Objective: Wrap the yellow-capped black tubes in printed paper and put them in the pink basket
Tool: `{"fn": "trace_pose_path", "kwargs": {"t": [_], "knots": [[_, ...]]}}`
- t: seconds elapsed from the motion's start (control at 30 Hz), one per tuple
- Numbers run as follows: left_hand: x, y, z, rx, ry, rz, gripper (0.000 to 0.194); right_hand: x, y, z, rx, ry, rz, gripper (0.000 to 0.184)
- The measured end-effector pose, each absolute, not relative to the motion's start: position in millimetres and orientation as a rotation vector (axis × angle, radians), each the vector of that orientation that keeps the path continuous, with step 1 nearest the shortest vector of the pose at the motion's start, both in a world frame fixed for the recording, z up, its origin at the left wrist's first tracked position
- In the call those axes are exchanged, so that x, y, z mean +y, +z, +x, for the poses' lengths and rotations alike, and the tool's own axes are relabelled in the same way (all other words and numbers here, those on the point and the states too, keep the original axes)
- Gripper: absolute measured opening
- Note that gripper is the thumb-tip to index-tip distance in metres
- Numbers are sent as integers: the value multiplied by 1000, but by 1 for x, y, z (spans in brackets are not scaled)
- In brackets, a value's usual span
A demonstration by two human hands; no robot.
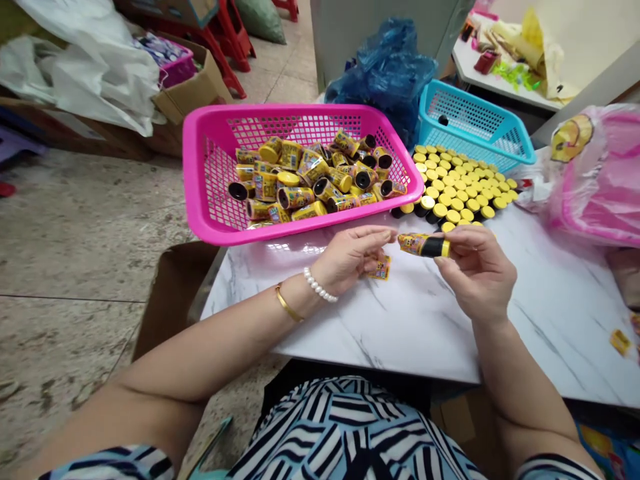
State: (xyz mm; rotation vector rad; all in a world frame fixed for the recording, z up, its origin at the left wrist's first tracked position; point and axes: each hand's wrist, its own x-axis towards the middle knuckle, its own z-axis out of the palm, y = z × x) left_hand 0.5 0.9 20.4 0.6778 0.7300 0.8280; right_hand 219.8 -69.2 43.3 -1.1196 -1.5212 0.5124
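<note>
A person sits at a white marble-patterned table (pixel 525 347), and both bare hands work just above it. The right hand (pixel 475 273) lifts a small cylindrical container with a yellow printed label and a black band (pixel 424 245) over the table top; its thumb and fingers are together and clamped on the container, near the yellow end. The left hand (pixel 350 257), which wears a white pearl bracelet (pixel 317 285) and a thin gold bangle (pixel 287 305), is close to the other end of the container, with its fingers held together (whether the fingertips really touch the container, it is not possible to tell from this view). A small yellow printed paper piece (pixel 381 269) lies partly under the left hand. Only this one container is between the hands. Beyond them stands a bright pink plastic mesh basket (pixel 197 173), full of similar containers lying in a loose heap, and on its right many yellow-topped containers (pixel 460 193) stand close together in rows on the table, in front of a turquoise plastic mesh basket (pixel 465 113).
</note>
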Motion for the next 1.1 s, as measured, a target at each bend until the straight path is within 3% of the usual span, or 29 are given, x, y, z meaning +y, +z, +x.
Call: {"fn": "trace_pose_path", "kwargs": {"t": [0.17, 0.6, 0.73, 0.9, 1.1], "knots": [[3, 21, -4, 530, 824, 1011, 57, -73, 50, 224, -1668, 610, -1082, 31], [10, 20, -9, 430, 621, 1317, 34, -65, 48, 220, -2022, 304, -929, 45], [7, 14, -5, 399, 637, 1345, 34, -64, 44, 215, -2105, 270, -884, 47], [12, 10, -5, 506, 603, 1251, 54, -61, 42, 218, -2044, 196, -971, 39], [16, 9, -8, 543, 590, 1240, 40, -62, 45, 227, -2066, 95, -1094, 35]]}}
